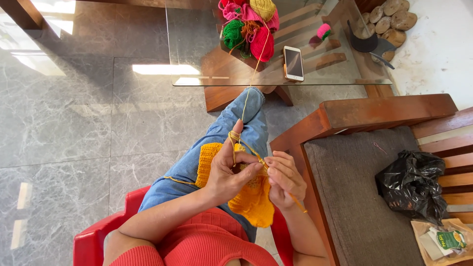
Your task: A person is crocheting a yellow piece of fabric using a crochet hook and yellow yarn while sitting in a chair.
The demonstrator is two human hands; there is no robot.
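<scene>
the left hand (229, 172) pinches the soft yellow crocheted yarn piece (251, 199) on the lap, yarn strand looped over its raised forefinger. the right hand (283, 178) grips a thin hook (295, 201), its long axis running ten to four o'clock; the piece lies between both hands, touching each.

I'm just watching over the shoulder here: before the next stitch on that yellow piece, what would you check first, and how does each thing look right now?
1. Yarn wrapped over the left hand index finger: ok, the yellow strand loops around it.
2. Hook held firmly: ok, the right hand grips the crochet hook.
3. Hook tip in the stitch: cannot tell, the fingers hide it.
4. Yellow crochet piece supported: ok, it rests on the lap between both hands.
5. Yarn feeding freely from the yellow ball: ok, the strand runs straight down off the glass table.
6. Strand clear of the phone: ok, it passes to one side.
</scene>
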